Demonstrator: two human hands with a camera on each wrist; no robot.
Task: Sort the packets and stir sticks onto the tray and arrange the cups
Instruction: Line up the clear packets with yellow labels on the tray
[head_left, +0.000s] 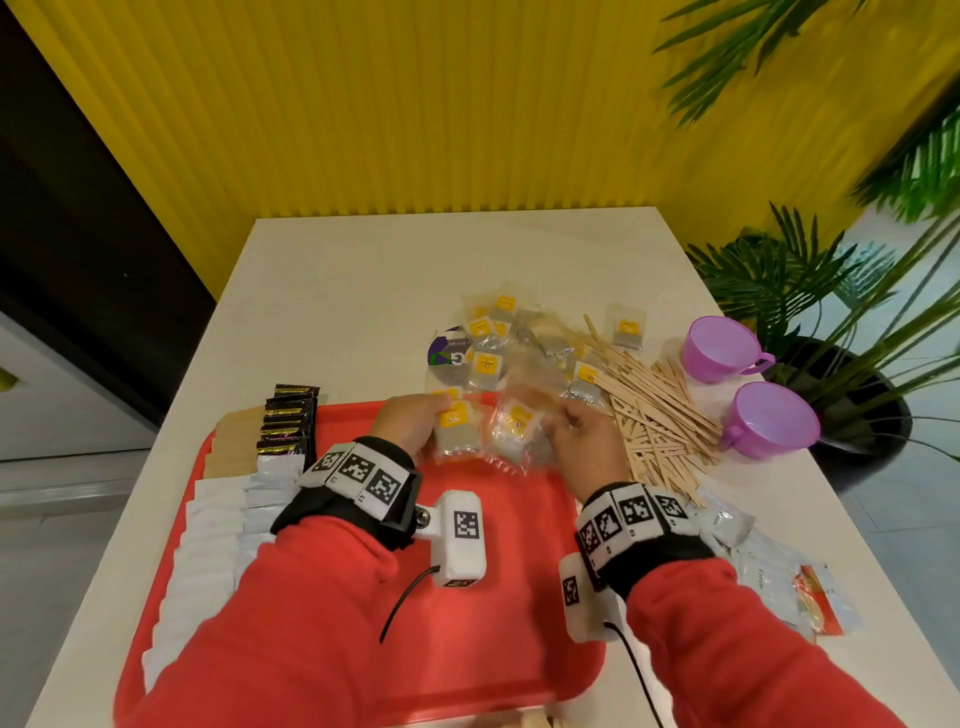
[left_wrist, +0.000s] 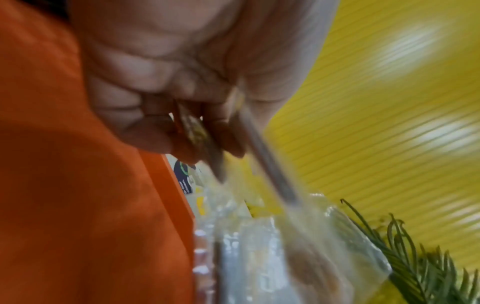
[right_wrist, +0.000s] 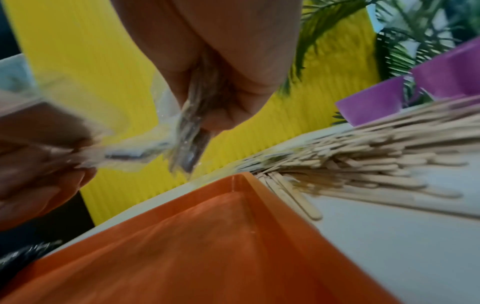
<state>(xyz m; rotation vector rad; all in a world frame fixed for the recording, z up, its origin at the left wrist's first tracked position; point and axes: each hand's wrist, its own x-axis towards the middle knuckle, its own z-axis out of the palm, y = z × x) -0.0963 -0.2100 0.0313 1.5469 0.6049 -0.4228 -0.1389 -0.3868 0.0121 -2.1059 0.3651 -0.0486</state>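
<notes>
Over the far part of the red tray (head_left: 519, 514), both hands hold clear tea-bag packets with yellow labels. My left hand (head_left: 410, 423) grips one packet (head_left: 454, 426); in the left wrist view the fingers (left_wrist: 161, 115) curl round thin packets (left_wrist: 262, 156). My right hand (head_left: 584, 439) pinches a blurred packet (head_left: 514, 426), seen bunched under the fingers (right_wrist: 233, 98) as a crumpled packet (right_wrist: 189, 148). More such packets (head_left: 519, 343) lie in a pile beyond the tray. Wooden stir sticks (head_left: 660, 415) are heaped to the right. Two purple cups (head_left: 722, 348) (head_left: 769, 421) stand at the right edge.
Black sachets (head_left: 291, 421), brown sachets (head_left: 234, 441) and white sachets (head_left: 208, 530) lie in rows on the tray's left side. Loose white and red packets (head_left: 779, 571) lie right of the tray. A potted palm (head_left: 810, 291) stands past the table's right edge; a yellow wall is behind.
</notes>
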